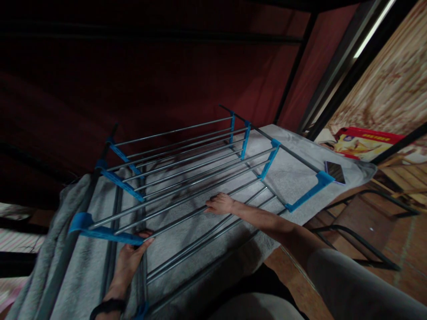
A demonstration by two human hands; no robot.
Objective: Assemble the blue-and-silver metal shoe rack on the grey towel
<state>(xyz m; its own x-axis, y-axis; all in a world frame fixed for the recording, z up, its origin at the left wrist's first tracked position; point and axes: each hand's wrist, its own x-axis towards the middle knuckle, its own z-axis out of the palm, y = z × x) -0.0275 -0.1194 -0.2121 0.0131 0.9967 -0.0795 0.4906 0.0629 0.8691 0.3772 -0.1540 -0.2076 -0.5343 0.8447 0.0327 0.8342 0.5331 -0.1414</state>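
Observation:
A rack of grey metal tubes (196,181) with blue plastic brackets lies on a grey blanket (300,151). My right hand (220,204) is closed over one of its front tubes, about midway along it. At the near left, my left hand (131,258) is closed round the left end of that same tube, by the lower end of a blue bracket (110,234). Some of its fingers are hidden behind the bracket and tube. Another blue bracket (308,193) stands at the rack's right end. A dark band is on my left wrist.
A phone (335,172) lies on the blanket at the right, near a red and yellow box (365,143). Dark metal frame posts (296,66) and a dark red wall covering (167,75) stand behind. A metal-framed chair (363,226) is at the lower right.

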